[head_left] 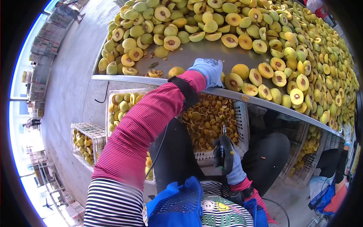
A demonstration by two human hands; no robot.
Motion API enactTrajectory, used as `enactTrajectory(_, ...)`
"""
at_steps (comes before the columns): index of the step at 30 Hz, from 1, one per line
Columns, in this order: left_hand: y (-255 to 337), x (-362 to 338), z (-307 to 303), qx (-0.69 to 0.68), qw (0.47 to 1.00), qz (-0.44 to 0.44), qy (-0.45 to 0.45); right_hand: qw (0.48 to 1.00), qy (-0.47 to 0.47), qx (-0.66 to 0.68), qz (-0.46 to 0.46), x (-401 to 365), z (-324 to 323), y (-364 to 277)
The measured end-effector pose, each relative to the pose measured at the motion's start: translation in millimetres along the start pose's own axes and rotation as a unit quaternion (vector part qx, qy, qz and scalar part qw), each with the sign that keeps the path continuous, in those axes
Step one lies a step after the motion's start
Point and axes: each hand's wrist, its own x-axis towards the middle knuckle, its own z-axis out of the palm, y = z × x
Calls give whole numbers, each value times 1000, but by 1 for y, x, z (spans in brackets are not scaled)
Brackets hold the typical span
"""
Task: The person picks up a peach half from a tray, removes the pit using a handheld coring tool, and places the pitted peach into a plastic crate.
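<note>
My left hand (210, 72), in a light blue glove, reaches over the front edge of the metal table (196, 55); its fingers curl down out of sight, next to halved yellow fruit (233, 81). Lower down, my right hand (228, 157), in a blue and black glove, is closed around a small tool (224, 132) with a metal tip pointing up. That hand is over my lap, in front of a crate (242, 119) of cut yellow pieces (208, 121).
Halved fruit (310, 68) is heaped along the table's back and right. Crates of fruit stand below left, one small (94, 132). A co-worker's gloved hand (347, 133) is at the far right. A cable (160, 147) hangs by my left arm.
</note>
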Motion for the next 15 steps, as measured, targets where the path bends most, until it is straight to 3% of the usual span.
enactTrajectory(1, -4, -3, 5, 1, 1000, 0, -4, 1000, 0, 3, 3, 0, -1, -1)
enactTrajectory(3, -15, -15, 22, -126, 968, 60, 206, 995, 72, 50, -44, -1, 1, -9)
enactTrajectory(4, -15, -23, 31, -304, 915, 129, 231, 990, 89, 64, -90, -4, 6, -18)
enactTrajectory(5, -14, -34, 42, -471, 826, 191, 245, 989, 93, 69, -88, -8, 7, -30)
enactTrajectory(6, -4, -67, 41, -639, 734, 179, 146, 988, 66, 44, -130, -14, 7, -42)
enactTrajectory(7, 9, -103, 39, -779, 607, 154, 41, 985, 38, 16, -170, -20, 7, -51)
enactTrajectory(9, 24, -138, 57, -836, 540, 103, 15, 986, 11, 33, -163, -23, 14, -58)
enactTrajectory(10, 30, -152, 63, -848, 528, 56, -7, 982, 6, -35, -187, -23, 23, -57)
enactTrajectory(11, 37, -161, 66, -857, 511, 69, 12, 972, -2, -102, -211, -23, 29, -54)
enactTrajectory(12, 40, -163, 76, -863, 495, 87, 41, 946, -6, -140, -291, -10, 24, -37)
enactTrajectory(15, 56, -167, 93, -864, 479, 102, 116, 918, 16, -208, -338, -8, 27, -20)
